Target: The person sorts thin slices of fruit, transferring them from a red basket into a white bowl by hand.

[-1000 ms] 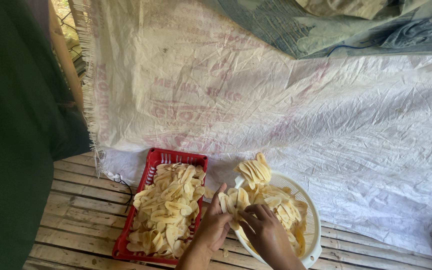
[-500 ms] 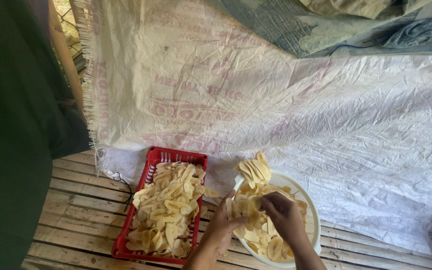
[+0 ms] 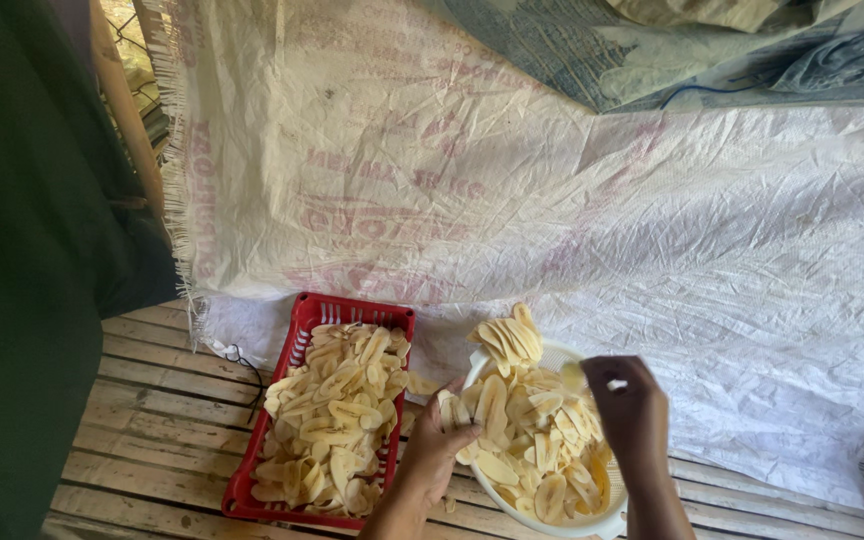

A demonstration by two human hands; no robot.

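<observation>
A white round bowl [image 3: 600, 524] heaped with pale yellow banana slices [image 3: 527, 440] sits on a slatted wooden floor. My left hand [image 3: 442, 440] grips a bunch of slices at the bowl's left rim. My right hand [image 3: 630, 405] hovers over the bowl's right side, fingers pinched on a single slice. Left of the bowl stands a red plastic basket [image 3: 304, 320] filled with more banana slices [image 3: 337, 415].
A large white woven sack sheet [image 3: 552, 220] with faded pink print covers the floor behind the bowl and basket. Bamboo slats [image 3: 142, 420] run under everything. A dark green cloth [image 3: 22, 260] fills the left edge. Grey fabric [image 3: 752, 50] lies at the top right.
My right hand has lifted from the slices in the bowl's middle and moved right and up. My left hand stays at the bowl's left rim with slices in it.
</observation>
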